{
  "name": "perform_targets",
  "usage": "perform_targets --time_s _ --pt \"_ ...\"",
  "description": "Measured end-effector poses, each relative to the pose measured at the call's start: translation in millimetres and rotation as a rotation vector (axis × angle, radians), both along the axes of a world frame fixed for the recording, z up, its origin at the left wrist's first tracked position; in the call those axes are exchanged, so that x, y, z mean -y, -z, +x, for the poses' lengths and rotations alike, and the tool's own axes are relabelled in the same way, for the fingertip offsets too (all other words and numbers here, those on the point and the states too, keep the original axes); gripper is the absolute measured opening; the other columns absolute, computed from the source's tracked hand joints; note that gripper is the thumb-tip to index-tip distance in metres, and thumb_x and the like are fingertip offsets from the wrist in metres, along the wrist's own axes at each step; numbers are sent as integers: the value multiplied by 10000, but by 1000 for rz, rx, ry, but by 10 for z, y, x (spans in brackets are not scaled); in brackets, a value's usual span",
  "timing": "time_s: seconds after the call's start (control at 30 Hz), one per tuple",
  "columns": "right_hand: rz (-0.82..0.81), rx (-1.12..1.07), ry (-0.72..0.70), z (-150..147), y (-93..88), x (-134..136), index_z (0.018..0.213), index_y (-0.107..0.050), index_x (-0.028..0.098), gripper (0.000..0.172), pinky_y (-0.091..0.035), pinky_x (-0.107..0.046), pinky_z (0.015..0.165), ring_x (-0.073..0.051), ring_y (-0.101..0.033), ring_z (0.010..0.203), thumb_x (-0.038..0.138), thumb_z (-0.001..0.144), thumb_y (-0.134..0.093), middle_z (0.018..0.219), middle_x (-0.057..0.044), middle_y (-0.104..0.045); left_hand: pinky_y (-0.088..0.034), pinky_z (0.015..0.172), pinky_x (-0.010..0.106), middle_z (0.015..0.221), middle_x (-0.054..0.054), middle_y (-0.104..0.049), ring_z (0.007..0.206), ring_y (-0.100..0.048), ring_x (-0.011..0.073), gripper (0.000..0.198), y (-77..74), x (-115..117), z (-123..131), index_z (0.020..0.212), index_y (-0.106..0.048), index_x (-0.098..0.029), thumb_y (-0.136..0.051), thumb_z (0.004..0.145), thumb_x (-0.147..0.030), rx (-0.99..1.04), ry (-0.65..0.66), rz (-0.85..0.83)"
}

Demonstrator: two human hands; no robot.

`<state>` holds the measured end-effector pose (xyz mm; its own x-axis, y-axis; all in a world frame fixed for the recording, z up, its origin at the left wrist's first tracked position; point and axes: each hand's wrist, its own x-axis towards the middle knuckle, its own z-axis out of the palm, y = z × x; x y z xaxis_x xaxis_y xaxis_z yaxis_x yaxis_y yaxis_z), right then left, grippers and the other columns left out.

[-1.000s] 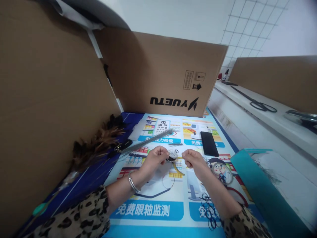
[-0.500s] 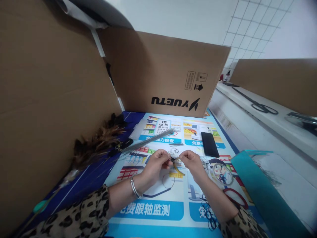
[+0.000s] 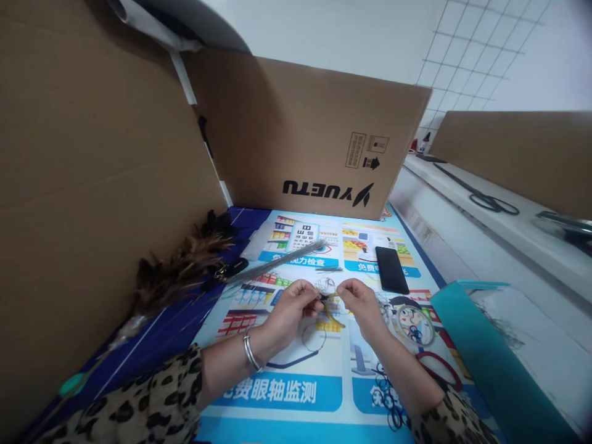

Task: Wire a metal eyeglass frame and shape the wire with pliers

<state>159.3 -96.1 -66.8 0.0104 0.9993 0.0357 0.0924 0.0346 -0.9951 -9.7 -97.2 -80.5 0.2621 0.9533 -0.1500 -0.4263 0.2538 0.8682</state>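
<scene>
Both hands are brought together over the printed mat, and the two pinches are kept facing each other, probably because very small parts are being handled. In the left hand, the thumb and forefinger are pressed together, and a small dark piece seems to be gripped there, in the narrow gap between the hands. The right hand is closed in a like pinch just beside it; what is held there, if anything, cannot be told. A curved yellow strip is seen below the gap; whether it is touched cannot be told.

Just beyond the fingertips a wire tangle is placed, with short wires behind it and a long wire bundle laid slantwise, all apparently kept within easy reach. Dark loops are left by the right forearm, and a teal box is set farther right. The phone is laid flat, clear of the hands. Behind, a cardboard panel is stood upright, perhaps as a screen.
</scene>
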Motion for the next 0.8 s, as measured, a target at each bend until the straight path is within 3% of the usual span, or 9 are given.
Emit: perform_targets --time_s 0.4,0.63,0.8 --pt "-53 -8 -22 -7 48 -13 687 -571 158 87 -290 -206 478 -76 -369 500 241 697 -591 558 46 -480 -399 559 212 628 11 -585 588 -557 106 130 -25 29 9 771 -518 -154 -588 788 -263 -26 47 0" --pt "-73 34 -4 30 43 -33 647 -581 157 69 -285 -205 461 -73 -363 474 222 670 -580 525 48 -485 -327 478 192 580 1 -551 517 -496 91 137 -4 35 -14 791 -524 -163 -551 804 -296 -115 136 -7" --pt "-83 79 -4 32 6 -26 624 -576 158 63 -293 -205 459 -79 -383 485 215 653 -581 534 41 -507 -285 438 181 577 -39 -469 487 -419 67 104 -20 1 -32 773 -531 -171 -578 773 -264 -196 27 105"
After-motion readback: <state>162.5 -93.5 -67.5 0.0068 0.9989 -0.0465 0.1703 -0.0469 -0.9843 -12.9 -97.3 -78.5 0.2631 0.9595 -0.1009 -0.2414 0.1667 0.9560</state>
